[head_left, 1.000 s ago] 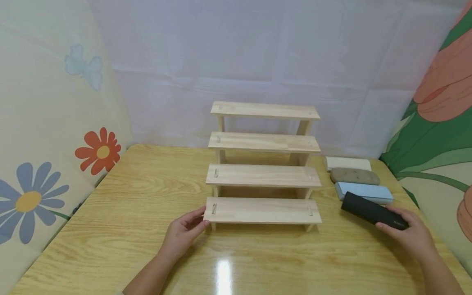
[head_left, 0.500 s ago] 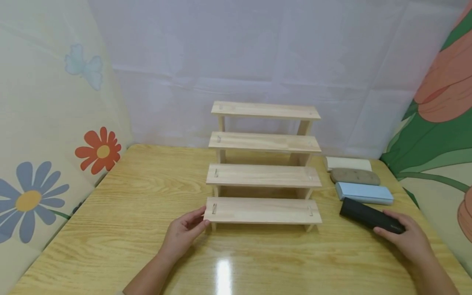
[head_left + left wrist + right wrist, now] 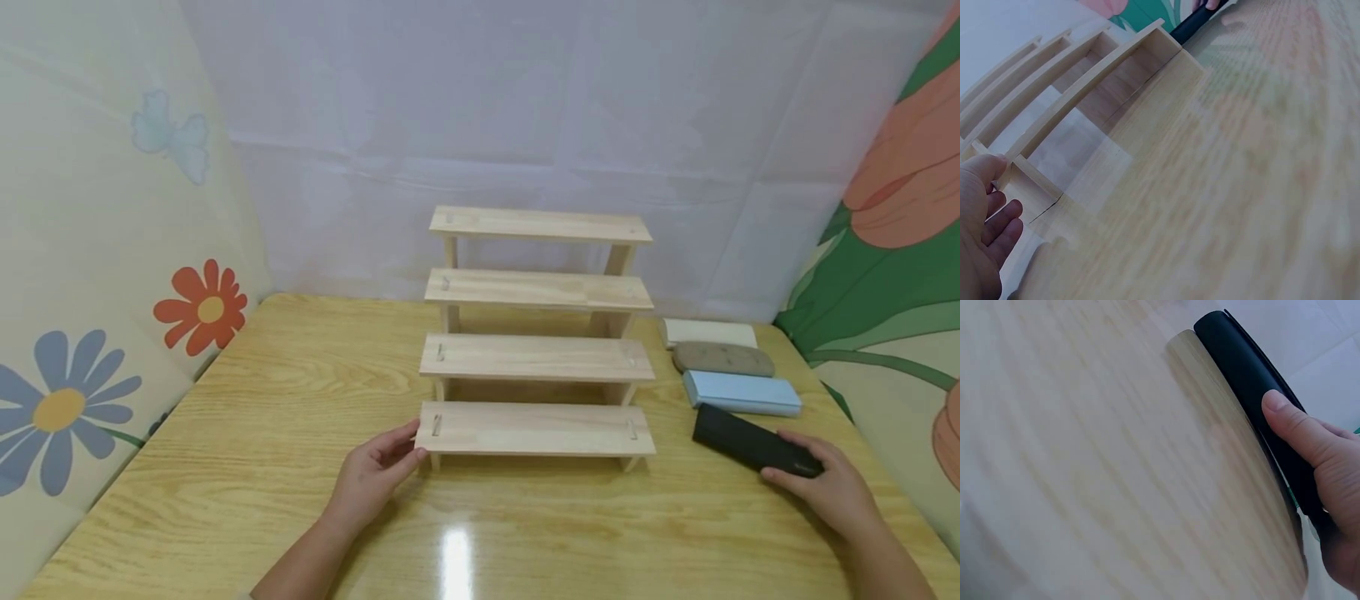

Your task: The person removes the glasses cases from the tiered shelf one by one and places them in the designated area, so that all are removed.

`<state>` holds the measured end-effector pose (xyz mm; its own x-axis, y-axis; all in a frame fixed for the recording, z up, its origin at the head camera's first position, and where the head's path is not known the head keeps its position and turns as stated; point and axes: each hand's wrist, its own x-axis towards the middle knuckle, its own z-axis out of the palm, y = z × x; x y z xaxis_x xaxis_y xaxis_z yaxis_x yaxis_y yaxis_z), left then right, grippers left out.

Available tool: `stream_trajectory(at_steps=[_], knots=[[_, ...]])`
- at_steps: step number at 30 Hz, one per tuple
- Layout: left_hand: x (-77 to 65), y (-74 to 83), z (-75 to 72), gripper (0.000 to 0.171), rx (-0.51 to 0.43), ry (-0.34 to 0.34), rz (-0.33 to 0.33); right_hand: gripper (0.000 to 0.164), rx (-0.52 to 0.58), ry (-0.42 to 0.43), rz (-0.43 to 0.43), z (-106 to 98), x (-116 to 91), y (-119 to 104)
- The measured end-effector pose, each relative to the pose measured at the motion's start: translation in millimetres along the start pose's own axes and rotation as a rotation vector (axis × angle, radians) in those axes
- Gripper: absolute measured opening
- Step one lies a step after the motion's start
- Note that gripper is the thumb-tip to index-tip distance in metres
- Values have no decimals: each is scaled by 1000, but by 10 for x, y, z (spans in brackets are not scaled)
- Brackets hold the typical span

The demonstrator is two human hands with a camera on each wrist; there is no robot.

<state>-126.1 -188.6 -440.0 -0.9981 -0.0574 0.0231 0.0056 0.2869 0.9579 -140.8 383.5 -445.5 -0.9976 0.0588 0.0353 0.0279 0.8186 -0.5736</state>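
Four-tiered in shape, a pale wooden display stand stands mid-table. My left hand holds the left end of its lowest board; in the left wrist view the thumb lies on the board's end and other fingers are loosely bent below. My right hand grips a black glasses case by its right end, thumb on the near side, as the right wrist view also shows on the case. The case lies slantwise at or just above the tabletop; I cannot tell whether it touches.
Behind the black case, a light blue glasses case, a brown case and a white case lie in a row to the stand's right. The wood-grain table meets a white cloth at the back and flowered panels at both sides.
My right hand has lowered the black case slightly toward the front of the table, then stayed nearly still. The left hand and the stand have kept their places.
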Motion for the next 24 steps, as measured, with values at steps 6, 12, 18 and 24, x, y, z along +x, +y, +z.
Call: stream_trajectory(at_steps=[6,12,18,24], knots=[[-8,5,2,43,-11,-2,9,83,2,-20,18,-3,14,23],[-11,21,-3,42,6,-2,12,87,-9,31,45,-8,46,43],[-13,23,-4,42,-2,-5,2,96,-10,54,129,-14,74,66],[-16,20,-3,43,1,-1,-13,100,35,30,203,-28,106,62]])
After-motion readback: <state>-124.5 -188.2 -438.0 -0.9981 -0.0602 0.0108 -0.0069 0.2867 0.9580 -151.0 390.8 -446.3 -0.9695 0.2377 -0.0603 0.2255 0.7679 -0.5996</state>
